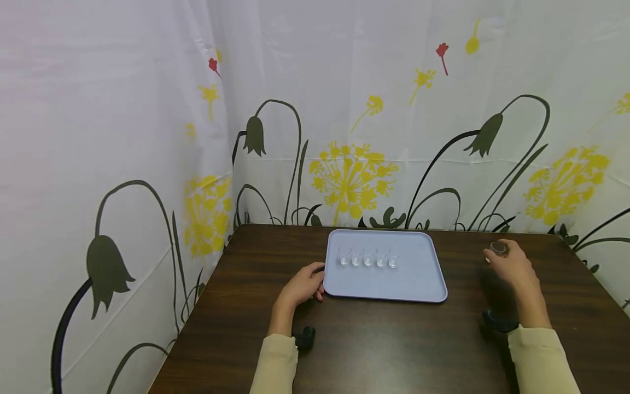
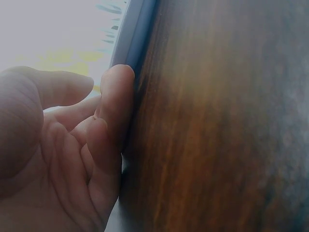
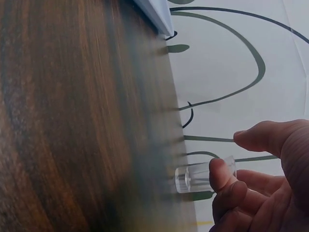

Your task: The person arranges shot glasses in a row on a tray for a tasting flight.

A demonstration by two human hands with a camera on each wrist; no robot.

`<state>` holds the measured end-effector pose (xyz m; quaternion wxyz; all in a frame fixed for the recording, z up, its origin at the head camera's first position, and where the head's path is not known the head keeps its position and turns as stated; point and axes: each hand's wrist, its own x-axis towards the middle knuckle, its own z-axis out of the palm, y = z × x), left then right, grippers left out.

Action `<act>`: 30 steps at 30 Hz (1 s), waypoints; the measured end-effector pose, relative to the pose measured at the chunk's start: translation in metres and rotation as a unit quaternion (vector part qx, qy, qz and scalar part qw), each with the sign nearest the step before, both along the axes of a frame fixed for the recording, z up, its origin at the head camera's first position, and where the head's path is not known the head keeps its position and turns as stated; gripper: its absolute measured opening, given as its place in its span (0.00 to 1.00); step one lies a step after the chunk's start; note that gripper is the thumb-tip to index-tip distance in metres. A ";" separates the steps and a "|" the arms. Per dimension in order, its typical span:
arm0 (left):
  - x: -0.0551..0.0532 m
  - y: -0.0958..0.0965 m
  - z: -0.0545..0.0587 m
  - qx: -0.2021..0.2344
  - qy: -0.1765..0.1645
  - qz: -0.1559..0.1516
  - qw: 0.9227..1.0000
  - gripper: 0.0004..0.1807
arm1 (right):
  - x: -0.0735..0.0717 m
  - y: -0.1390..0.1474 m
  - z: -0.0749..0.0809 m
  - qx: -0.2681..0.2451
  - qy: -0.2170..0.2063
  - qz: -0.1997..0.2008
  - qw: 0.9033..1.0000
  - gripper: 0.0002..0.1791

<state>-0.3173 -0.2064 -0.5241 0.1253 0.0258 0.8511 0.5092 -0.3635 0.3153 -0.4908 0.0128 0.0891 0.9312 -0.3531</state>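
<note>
My right hand (image 1: pixel 514 265) is at the table's right side, its fingers curled about a small clear shot glass (image 1: pixel 498 249). In the right wrist view, fingertips lie against the shot glass (image 3: pixel 195 179) and partly cover it; the thumb shows above it. Whether its base touches the table I cannot tell. My left hand (image 1: pixel 302 284) rests beside the left edge of a pale blue-grey tray (image 1: pixel 418 279). Its loosely bent fingers (image 2: pixel 116 89) touch the tray's rim (image 2: pixel 133 36), the thumb apart from them. Several clear shot glasses (image 1: pixel 368 259) stand in a row on the tray.
The dark brown wooden table (image 1: pixel 394 345) carries the tray near its far edge. Behind and at the left hangs a white curtain (image 1: pixel 315 71) with yellow, red and green plant prints. Each wrist wears a black camera band.
</note>
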 end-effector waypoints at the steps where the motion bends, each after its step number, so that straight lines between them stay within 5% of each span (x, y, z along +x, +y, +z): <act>1: 0.000 0.000 0.000 0.001 0.000 0.000 1.000 0.27 | 0.000 0.001 -0.001 0.000 0.004 0.001 1.000 0.45; 14: -0.001 0.000 0.001 0.005 -0.005 0.001 1.000 0.27 | -0.004 0.008 -0.006 -0.011 0.041 0.014 0.999 0.41; 30: -0.003 0.000 -0.005 0.009 0.010 -0.006 1.000 0.27 | -0.009 0.010 -0.024 -0.055 0.022 0.014 0.998 0.43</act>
